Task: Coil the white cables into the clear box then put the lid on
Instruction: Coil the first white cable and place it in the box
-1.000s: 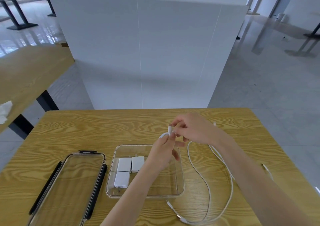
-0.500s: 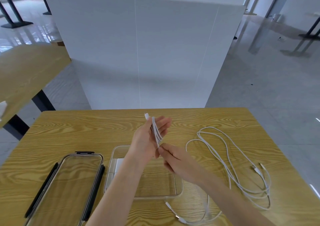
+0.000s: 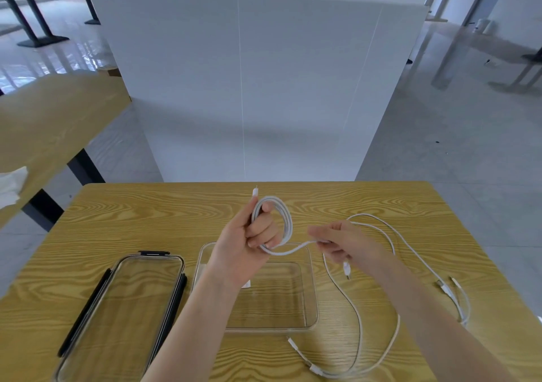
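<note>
My left hand (image 3: 249, 238) is raised above the clear box (image 3: 311, 293) and grips a round coil of white cable (image 3: 286, 220), one plug end sticking up past the thumb. My right hand (image 3: 343, 244) pinches the same cable's free run, which stretches level to the coil; its other plug dangles below the fingers. More loose white cables (image 3: 390, 323) lie in long loops on the table to the right of the box. The clear lid (image 3: 123, 308) with black latches lies flat left of the box. My left forearm hides the box's left part.
The wooden table (image 3: 146, 214) ends at a white partition (image 3: 249, 88) right behind it. Another wooden table (image 3: 44, 123) stands at the left with white paper on it. Grey floor lies beyond the right edge.
The camera moved closer. My left hand now holds a full round coil instead of a few strands. My right hand rose from below the left hand and moved right, pulling the cable level.
</note>
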`<state>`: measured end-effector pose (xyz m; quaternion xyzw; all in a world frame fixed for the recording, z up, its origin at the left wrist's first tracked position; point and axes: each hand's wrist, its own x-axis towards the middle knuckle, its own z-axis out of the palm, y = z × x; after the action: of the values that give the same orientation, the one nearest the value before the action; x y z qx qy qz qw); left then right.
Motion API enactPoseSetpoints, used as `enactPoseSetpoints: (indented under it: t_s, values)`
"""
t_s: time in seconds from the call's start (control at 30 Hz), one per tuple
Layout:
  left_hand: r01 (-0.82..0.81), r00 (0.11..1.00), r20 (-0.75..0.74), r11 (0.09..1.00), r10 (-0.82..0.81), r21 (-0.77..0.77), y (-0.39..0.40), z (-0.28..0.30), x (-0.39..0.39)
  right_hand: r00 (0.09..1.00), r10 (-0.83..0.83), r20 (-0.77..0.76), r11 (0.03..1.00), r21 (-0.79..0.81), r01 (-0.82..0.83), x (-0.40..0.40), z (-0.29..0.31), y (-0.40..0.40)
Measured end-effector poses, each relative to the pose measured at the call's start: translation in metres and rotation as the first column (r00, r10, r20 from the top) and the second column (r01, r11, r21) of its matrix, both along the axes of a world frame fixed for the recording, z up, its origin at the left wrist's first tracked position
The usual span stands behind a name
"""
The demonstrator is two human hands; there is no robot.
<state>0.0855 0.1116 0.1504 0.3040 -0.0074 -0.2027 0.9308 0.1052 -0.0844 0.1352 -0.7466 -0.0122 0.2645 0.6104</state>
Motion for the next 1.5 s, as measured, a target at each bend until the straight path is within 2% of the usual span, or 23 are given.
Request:
enactPoseSetpoints:
  t_s: [0.1, 0.2, 0.27, 0.43, 0.57, 0.63, 0.7, 0.77, 0.83, 0.97, 1.03, 1.13, 1.17, 1.27, 1.33, 1.4, 1.43, 1.5]
  values:
    - [0.035, 0.997, -0.062, 0.991, -0.043, -0.126, 0.002, -0.010, -0.002, 0.998, -0.060, -0.013, 0.991, 0.118, 0.061, -0.001, 0.005, 0.005]
    - [0.058, 0.989, -0.127, 0.987, -0.078, -0.153, -0.002, -0.014, -0.007, 0.996, 0.045, 0.074, 0.993, 0.102, -0.053, -0.011, 0.007, 0.018]
    - [0.055, 0.984, -0.166, 0.994, -0.071, -0.099, -0.007, -0.014, -0.011, 0.987, 0.108, 0.120, 0.990, 0.075, -0.118, -0.016, 0.009, 0.026]
    - [0.019, 0.979, -0.204, 0.994, 0.004, 0.108, -0.012, -0.016, -0.015, 0.993, -0.058, 0.098, 0.998, -0.032, 0.062, -0.018, 0.004, 0.032]
    - [-0.003, 0.985, -0.163, 0.951, 0.056, 0.308, -0.012, -0.020, -0.016, 0.991, -0.125, 0.047, 0.992, 0.019, 0.124, -0.016, 0.005, 0.030]
    - [-0.009, 0.994, -0.094, 0.888, 0.059, 0.461, -0.011, -0.023, -0.017, 0.992, -0.111, 0.055, 0.994, 0.002, 0.111, -0.014, 0.005, 0.028]
    - [-0.045, 0.998, 0.005, 0.760, 0.055, 0.648, -0.012, -0.025, -0.018, 0.992, -0.104, 0.065, 0.994, -0.022, 0.106, -0.015, 0.004, 0.029]
    - [-0.079, 0.997, 0.065, 0.631, 0.045, 0.772, -0.013, -0.026, -0.019, 0.992, -0.106, 0.073, 0.993, -0.037, 0.109, -0.016, 0.001, 0.030]
    - [-0.096, 0.995, 0.088, 0.546, 0.042, 0.832, -0.013, -0.026, -0.020, 0.993, -0.077, 0.088, 0.995, -0.049, 0.081, -0.018, -0.001, 0.029]
    - [-0.140, 0.986, 0.082, 0.465, 0.142, 0.874, 0.000, -0.029, -0.011, 0.994, 0.043, 0.105, 0.999, -0.026, -0.040, -0.021, -0.004, 0.010]
    - [-0.165, 0.975, 0.065, 0.505, 0.210, 0.847, 0.009, -0.030, -0.006, 0.977, 0.119, 0.176, 0.983, -0.157, -0.092, -0.023, -0.005, -0.002]
    - [-0.191, 0.964, 0.030, 0.612, 0.263, 0.768, 0.015, -0.026, -0.004, 0.919, 0.244, 0.309, 0.861, -0.505, -0.059, -0.020, -0.011, -0.009]
    - [-0.206, 0.960, 0.027, 0.634, 0.280, 0.745, 0.014, -0.024, -0.005, 0.914, 0.263, 0.310, 0.841, -0.537, -0.060, -0.020, -0.016, -0.011]
    - [-0.262, 0.943, 0.056, 0.629, 0.328, 0.732, 0.011, -0.023, -0.005, 0.938, 0.237, 0.252, 0.888, -0.449, -0.104, -0.024, -0.031, -0.006]
    - [-0.311, 0.925, 0.084, 0.611, 0.370, 0.728, 0.009, -0.023, -0.005, 0.975, 0.132, 0.178, 0.947, -0.313, -0.071, -0.032, -0.035, 0.006]
    - [-0.360, 0.901, 0.103, 0.594, 0.421, 0.719, 0.006, -0.021, -0.005, 0.998, 0.069, -0.011, 0.986, -0.150, -0.069, -0.042, -0.036, 0.023]
    - [-0.383, 0.888, 0.112, 0.583, 0.445, 0.716, 0.004, -0.021, -0.005, 0.983, 0.103, -0.150, 0.992, -0.051, -0.112, -0.046, -0.036, 0.031]
    - [-0.413, 0.868, 0.124, 0.563, 0.480, 0.716, 0.000, -0.020, -0.004, 0.889, 0.281, -0.361, 0.957, 0.176, -0.231, -0.054, -0.034, 0.047]
